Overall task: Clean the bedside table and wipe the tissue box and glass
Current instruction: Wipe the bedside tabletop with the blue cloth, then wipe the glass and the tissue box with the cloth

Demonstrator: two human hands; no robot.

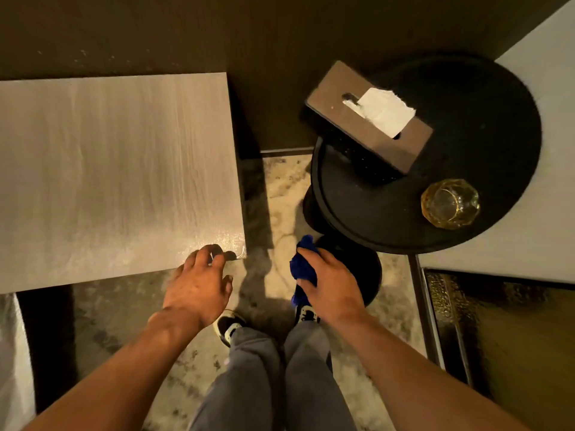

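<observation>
Marbled floor [280, 194] runs between a pale wood-grain table [118, 169] on the left and a round black bedside table [485, 126] on the right, with a dark wall behind both. On the round top a brown tissue box [348, 119] stands towards the back with a white tissue [385, 112] poking out of its slot. Nearer the front rim, well apart from the box, sits an amber glass [449, 203]. The left hand [199, 281] reaches to the near corner of the pale table, fingers bent, fingertips touching its edge and holding nothing. The right hand [329, 281] grips a bunched blue cloth [303, 265] low in front of the black table's base. Grey trousers and two shoes show below.
</observation>
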